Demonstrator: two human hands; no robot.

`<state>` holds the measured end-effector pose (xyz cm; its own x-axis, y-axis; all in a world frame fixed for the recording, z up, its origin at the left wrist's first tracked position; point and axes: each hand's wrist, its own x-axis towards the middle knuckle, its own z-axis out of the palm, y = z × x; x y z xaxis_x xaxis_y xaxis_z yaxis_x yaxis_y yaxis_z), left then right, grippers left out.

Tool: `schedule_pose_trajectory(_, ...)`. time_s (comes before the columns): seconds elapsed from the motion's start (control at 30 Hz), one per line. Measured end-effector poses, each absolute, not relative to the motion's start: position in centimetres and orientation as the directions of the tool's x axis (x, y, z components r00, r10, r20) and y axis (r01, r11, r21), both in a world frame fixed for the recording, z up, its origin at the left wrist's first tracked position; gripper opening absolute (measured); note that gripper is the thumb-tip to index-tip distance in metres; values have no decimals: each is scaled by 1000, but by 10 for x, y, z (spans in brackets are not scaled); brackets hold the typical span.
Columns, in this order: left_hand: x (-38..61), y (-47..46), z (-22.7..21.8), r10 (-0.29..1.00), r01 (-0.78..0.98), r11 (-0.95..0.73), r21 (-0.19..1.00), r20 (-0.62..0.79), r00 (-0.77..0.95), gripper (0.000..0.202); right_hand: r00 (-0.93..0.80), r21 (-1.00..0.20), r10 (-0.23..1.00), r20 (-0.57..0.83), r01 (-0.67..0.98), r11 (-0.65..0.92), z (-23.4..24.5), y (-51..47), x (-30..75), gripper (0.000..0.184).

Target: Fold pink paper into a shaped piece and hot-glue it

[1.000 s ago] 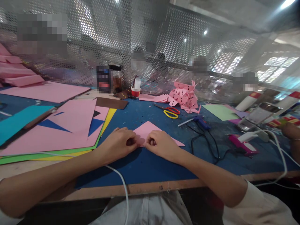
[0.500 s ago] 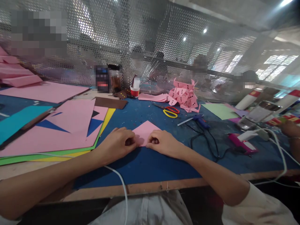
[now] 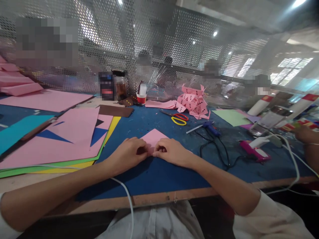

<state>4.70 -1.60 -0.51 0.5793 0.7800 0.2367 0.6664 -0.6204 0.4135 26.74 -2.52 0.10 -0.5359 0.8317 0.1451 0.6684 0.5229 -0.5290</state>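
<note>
A piece of pink paper (image 3: pixel 155 135) lies on the blue tabletop in front of me, its far corner pointing away. My left hand (image 3: pixel 131 152) is closed at the left of its near edge, thumb and curled fingers pinching the paper. From the other side my right hand (image 3: pixel 171 151) pinches the same edge, also with curled fingers. The thumbs nearly meet at the middle, and both hands cover much of the sheet. Beyond them lie scissors (image 3: pixel 179 120) with red and yellow handles. Right of these is a blue glue gun (image 3: pixel 211 128) with a dark cord.
Pink, green and yellow sheets (image 3: pixel 62 146) are stacked at left beside a teal sheet (image 3: pixel 27 127). Punched pink strips (image 3: pixel 193 101) are heaped near the mesh screen. At right lie a magenta device (image 3: pixel 255 152), a white cable (image 3: pixel 294 152) and another person's hand (image 3: pixel 302 134).
My hands have drawn closer together along the paper's near edge, narrowing the gap between the thumbs. The view has shifted slightly.
</note>
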Motion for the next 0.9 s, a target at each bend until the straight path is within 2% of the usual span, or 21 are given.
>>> schedule_pose_trajectory(0.23, 46, -16, -7, 780, 673, -621, 401, 239, 578, 18, -534, -502, 839, 110, 699, 510, 7, -27, 269, 11)
schedule_pose_trajectory(0.6, 47, -17, -4, 800, 688, -590, 423, 187, 570, 21, -589, -554, 808, 24, 665, 501, 16, -23, 284, 11)
schedule_pose_trajectory(0.9, 45, -16, -5, 794, 674, -599, 431, 214, 569, 23, -603, -536, 798, -18, 679, 501, 22, -20, 294, 10)
